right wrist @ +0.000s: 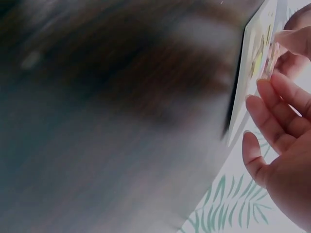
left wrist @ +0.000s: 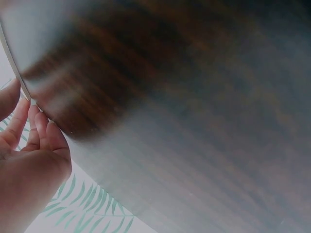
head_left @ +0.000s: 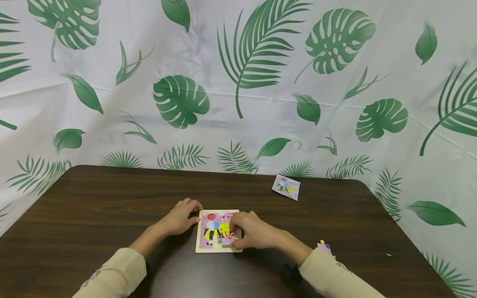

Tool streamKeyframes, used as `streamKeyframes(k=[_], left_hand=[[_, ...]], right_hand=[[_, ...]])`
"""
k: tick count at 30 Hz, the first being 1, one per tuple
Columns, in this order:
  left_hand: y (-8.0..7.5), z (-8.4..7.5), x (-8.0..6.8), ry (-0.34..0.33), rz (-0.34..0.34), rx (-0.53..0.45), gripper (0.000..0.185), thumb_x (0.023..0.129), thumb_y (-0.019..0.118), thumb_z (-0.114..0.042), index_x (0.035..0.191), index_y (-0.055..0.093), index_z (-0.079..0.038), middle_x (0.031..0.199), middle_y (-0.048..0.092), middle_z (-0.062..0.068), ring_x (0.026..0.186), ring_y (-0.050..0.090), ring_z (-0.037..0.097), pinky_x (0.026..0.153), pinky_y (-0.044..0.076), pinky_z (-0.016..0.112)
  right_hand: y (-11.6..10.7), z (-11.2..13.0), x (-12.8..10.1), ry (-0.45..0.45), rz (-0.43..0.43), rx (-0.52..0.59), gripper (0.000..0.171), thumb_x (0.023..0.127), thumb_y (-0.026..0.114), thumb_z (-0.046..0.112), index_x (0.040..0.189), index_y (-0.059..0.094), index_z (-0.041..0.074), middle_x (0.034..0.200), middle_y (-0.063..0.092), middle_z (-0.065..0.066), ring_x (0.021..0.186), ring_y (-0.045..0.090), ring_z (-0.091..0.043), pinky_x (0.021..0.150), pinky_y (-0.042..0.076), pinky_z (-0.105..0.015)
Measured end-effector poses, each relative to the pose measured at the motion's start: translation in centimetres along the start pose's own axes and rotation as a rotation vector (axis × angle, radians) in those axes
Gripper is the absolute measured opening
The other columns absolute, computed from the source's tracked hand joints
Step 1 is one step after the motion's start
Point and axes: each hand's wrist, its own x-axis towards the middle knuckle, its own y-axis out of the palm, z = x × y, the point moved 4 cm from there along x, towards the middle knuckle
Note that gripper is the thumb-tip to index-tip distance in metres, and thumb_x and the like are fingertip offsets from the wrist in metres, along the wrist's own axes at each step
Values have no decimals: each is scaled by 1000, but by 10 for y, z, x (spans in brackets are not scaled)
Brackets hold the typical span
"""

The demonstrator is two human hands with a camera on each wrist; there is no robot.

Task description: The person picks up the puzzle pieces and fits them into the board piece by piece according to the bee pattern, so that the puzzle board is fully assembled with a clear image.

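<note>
A small wooden-framed jigsaw puzzle (head_left: 198, 245) lies flat on the table, showing a yellow-and-black bee on pink. A pale gap shows at the lower middle of its picture. My left hand (head_left: 179, 218) holds the frame at its upper left corner and left side, between bent fingers and thumb. Over the puzzle's right side, my right hand (head_left: 257, 231) pinches a puzzle piece (head_left: 227, 242) between thumb and fingertips, beside the gap. The right wrist view shows this piece (right wrist: 274, 59) edge-on above the frame; my fingers partly hide it.
A picture card (head_left: 286, 187) with the same bee lies toward the table's back right. Near my right sleeve is a loose puzzle piece (head_left: 324, 247), partly covered by the sleeve. A tiny yellow bit (head_left: 389, 255) lies farther right. Behind the dark wooden table (head_left: 112, 194) hangs a leaf-print cloth (head_left: 261, 124).
</note>
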Motion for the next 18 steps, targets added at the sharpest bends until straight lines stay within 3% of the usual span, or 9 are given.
streamKeyframes(k=[7,18], left_hand=[[0,0,0,3,3,-4,17,86,61,-4,101,55,-4,93,48,7,93,44,27,81,38,45],[-1,1,1,12,-2,-5,16,86,61,-4,101,54,-5,93,47,6,93,44,28,81,38,45]], right_hand=[[7,8,8,-39,-27,-57,21,72,73,19,82,57,12,79,49,8,74,42,-3,68,27,-25],[12,12,15,-41,-54,-153,23,69,75,23,80,57,14,81,48,10,80,45,-4,68,29,-23]])
